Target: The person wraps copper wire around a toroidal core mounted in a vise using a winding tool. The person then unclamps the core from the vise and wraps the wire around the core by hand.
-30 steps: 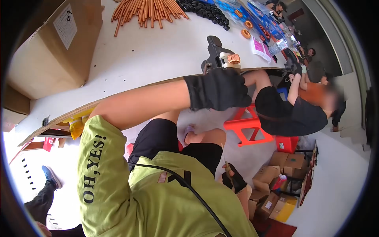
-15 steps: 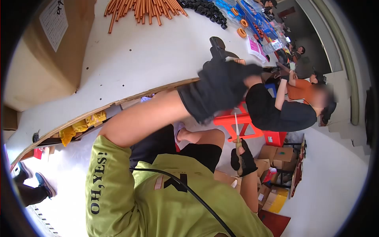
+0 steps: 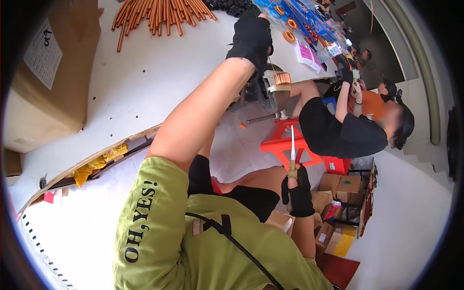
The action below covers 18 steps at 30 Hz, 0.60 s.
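Note:
My left hand (image 3: 250, 36), in a black glove with bare fingertips, is closed above the bench edge. A thin wire (image 3: 272, 65) runs from it down to a copper-wound ring (image 3: 282, 79). That ring sits in a pale holder on a dark clamp (image 3: 266, 87) at the bench edge, partly hidden by my left wrist. Lower right, my right hand (image 3: 298, 192), also in a black glove, is wrapped round the handle of a tool (image 3: 293, 150), whose pale, slim shaft points upward, apart from the ring.
Copper rods (image 3: 159, 17) and black parts (image 3: 232, 6) lie on the bench (image 3: 121, 92), beside a cardboard box (image 3: 53, 72). A plastic bottle (image 3: 333, 50) is at the right. A red stool (image 3: 285, 142) stands near a seated co-worker (image 3: 338, 128). Boxes (image 3: 333, 188) are stacked lower right.
My left hand has moved from over the clamp up across the bench, uncovering the ring and wire. My right hand has risen with the tool, which now points straight up.

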Each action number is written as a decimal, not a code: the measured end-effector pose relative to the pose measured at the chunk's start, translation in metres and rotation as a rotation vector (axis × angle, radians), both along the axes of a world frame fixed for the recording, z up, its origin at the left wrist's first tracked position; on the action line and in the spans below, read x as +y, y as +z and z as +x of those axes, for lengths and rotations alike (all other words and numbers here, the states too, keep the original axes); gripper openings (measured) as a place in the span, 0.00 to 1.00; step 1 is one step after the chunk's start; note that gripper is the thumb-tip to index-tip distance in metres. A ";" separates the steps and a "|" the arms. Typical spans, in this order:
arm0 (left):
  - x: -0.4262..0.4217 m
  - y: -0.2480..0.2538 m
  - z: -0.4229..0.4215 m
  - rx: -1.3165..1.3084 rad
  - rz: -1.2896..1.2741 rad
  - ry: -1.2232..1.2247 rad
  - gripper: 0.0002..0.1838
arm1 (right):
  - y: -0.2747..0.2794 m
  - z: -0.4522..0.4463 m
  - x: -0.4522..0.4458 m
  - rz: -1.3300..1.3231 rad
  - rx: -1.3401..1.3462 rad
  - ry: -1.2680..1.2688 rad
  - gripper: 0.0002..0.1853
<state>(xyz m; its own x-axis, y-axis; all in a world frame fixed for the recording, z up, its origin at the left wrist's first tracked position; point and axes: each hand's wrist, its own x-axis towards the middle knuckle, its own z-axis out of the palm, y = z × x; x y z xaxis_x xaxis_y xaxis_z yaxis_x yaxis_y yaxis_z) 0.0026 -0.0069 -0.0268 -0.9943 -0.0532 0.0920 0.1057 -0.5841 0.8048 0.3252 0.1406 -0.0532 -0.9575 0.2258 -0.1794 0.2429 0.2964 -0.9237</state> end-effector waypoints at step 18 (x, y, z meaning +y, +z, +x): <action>0.064 -0.044 -0.107 0.371 -1.290 0.025 0.05 | 0.058 -0.121 -0.010 -0.356 -0.139 0.329 0.14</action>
